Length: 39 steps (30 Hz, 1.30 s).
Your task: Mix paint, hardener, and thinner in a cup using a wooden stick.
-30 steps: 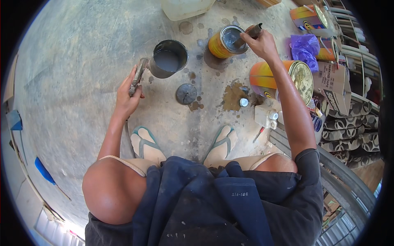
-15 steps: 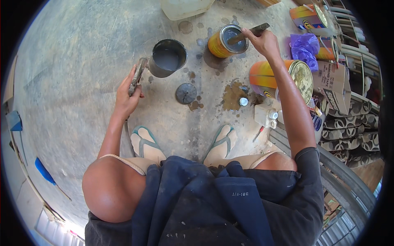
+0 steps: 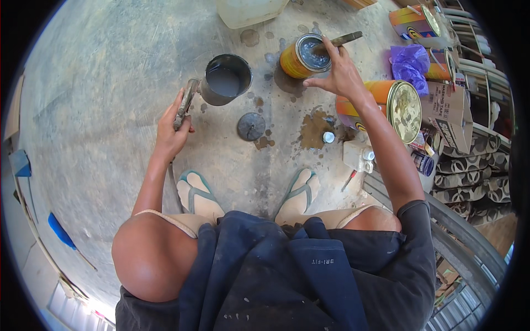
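My left hand [image 3: 172,131] is wrapped round the grey, paint-stained handle of a spray gun [image 3: 186,103]. Joined to its far end is a black cup [image 3: 215,95], uncovered, with dark grey paint inside. My right hand [image 3: 343,79] has its thumb and fingers spread beside an orange-yellow paint can [image 3: 294,62]. A flat stirring stick [image 3: 348,38] leans over that can's rim, its lower end in the glossy dark paint. The fingers lie against or just in front of the stick, not wrapped round it. Between my feet and the cup lies a round dark lid [image 3: 250,127].
A larger orange can [image 3: 404,110] lies on its side at my right, beside a carton [image 3: 448,113] and a purple plastic bag [image 3: 409,67]. A white bottle [image 3: 356,154] stands near a brown spill [image 3: 313,129]. A translucent jug [image 3: 248,12] is at the far edge.
My right hand has loosened from the stirring stick and spread its fingers, moving slightly nearer and left. The stick now leans on the rim and the paint surface is rippled. My left hand stays put.
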Available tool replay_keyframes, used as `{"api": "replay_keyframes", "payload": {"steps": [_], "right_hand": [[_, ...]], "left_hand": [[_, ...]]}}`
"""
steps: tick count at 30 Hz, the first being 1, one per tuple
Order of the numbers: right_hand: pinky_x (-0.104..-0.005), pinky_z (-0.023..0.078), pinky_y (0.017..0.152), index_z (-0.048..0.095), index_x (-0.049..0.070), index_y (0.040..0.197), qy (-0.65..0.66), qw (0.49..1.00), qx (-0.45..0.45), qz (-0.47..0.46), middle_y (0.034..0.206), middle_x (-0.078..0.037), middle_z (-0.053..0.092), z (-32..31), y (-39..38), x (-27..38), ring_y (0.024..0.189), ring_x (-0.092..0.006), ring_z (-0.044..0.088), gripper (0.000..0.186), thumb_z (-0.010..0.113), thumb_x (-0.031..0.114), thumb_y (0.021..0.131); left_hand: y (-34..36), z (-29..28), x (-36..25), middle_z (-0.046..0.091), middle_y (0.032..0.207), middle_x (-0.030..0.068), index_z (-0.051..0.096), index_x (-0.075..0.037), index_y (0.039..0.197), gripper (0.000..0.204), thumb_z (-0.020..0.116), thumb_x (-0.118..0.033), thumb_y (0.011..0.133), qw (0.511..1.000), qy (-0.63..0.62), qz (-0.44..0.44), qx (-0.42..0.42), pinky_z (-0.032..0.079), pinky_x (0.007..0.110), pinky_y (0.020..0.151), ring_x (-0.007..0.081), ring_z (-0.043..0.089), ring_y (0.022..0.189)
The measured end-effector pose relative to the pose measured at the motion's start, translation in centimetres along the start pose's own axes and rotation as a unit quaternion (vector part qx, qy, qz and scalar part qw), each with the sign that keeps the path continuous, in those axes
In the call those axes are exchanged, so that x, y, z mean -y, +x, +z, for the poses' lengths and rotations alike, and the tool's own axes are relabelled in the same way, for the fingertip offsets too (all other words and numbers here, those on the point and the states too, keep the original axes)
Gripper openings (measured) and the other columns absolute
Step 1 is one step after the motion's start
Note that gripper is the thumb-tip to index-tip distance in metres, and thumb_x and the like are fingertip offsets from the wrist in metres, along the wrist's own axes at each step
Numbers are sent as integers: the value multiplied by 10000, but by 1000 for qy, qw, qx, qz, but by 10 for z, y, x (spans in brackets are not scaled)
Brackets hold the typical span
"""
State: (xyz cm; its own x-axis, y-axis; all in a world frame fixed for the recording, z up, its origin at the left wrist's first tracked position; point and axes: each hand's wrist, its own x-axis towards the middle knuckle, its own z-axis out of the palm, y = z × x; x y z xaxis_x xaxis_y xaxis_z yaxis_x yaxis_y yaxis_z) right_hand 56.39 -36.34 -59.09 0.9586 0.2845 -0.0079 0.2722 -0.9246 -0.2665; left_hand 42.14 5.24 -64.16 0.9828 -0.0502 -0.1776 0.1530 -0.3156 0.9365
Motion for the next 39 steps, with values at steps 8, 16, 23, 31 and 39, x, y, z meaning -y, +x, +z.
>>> {"api": "replay_keyframes", "payload": {"steps": [8,16,23,31,39], "right_hand": [[-463,513,933,303,292,1566,-9,994,93,-56,1208,-210,528,8,45,-9,1068,-382,583,1190,945,384,568],[-456,516,881,384,283,1504,-57,987,125,-88,1088,-166,503,5,56,-5,1004,-387,552,1056,874,242,570],[-442,519,861,430,256,1460,-68,987,105,-102,1087,-161,504,-18,44,17,972,-376,555,985,835,216,563],[-428,513,865,438,254,1464,-79,985,79,-128,1088,-145,512,-102,31,76,964,-351,562,969,817,202,574],[-412,519,866,454,238,1457,-111,981,84,-136,1091,-138,517,-137,16,112,979,-345,561,978,845,217,561]], "left_hand": [[-1,3,-4,594,1168,126,450,-71,1496,670,499,116,855,1000,5,12,1,533,255,606,150,590,662],[1,10,-13,592,1139,117,448,-80,1497,689,499,120,841,1000,-11,18,21,532,255,597,153,578,664],[-4,18,-20,589,1117,114,454,-84,1496,692,499,109,832,999,-12,30,22,514,260,595,155,575,658],[-8,23,-39,593,1051,105,463,-83,1492,682,488,90,833,998,-37,16,48,487,268,593,150,585,657],[-8,21,-54,614,1064,115,468,-74,1485,671,494,72,831,996,-71,-17,58,485,269,606,148,586,649]]}}
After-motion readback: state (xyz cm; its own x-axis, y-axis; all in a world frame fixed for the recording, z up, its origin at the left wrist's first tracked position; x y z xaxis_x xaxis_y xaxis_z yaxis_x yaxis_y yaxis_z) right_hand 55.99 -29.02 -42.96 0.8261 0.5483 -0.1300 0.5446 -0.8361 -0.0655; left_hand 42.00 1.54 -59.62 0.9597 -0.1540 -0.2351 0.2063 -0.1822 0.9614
